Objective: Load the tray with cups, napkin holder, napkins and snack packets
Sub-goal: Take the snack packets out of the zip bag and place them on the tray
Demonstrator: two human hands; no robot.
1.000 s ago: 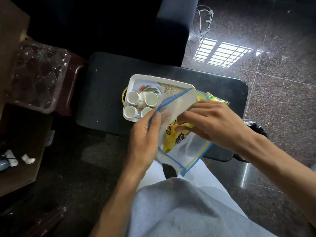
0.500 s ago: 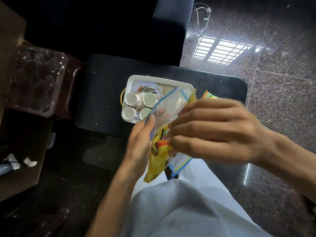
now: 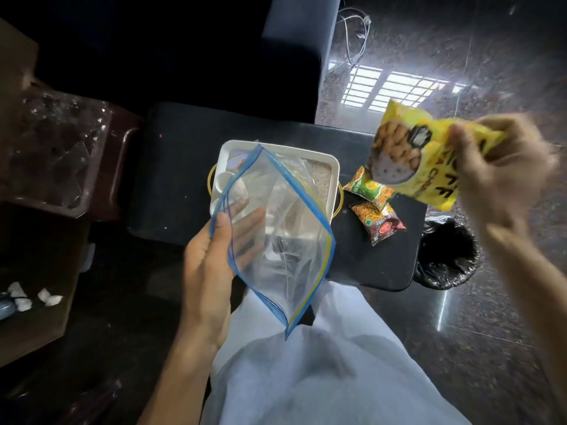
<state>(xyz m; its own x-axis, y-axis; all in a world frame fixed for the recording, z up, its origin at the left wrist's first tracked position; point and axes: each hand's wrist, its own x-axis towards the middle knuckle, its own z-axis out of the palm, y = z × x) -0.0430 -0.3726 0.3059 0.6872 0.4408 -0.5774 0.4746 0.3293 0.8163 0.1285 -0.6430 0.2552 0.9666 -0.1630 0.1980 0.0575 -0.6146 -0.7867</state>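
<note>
Gripping a yellow packet by its right end, the right hand holds it in the air over the right end of the table. Both hand and packet are smeared by blur, so the fingers read only as curled round the wrapper. The left hand pinches a clear bag at its blue-edged mouth. Its thumb is on the near side, and its straight fingers lie behind, seen through the plastic. The bag's lower corner hangs over the person's lap.

The bag hides most of the white tray on the table. What shows is the far rim, the right corner with a woven patch inside, and a bit of gold handle on each side. The cups appear only as white rims at the tray's left edge, and their number cannot be told. Whatever else sits in the tray is lost behind the plastic.

Just right of the tray, outside it, a green packet and a red packet lie on the table close together. Whether they touch is unclear. A bin with a black liner stands on the floor past the table's right end, partly cut off by the right forearm.
</note>
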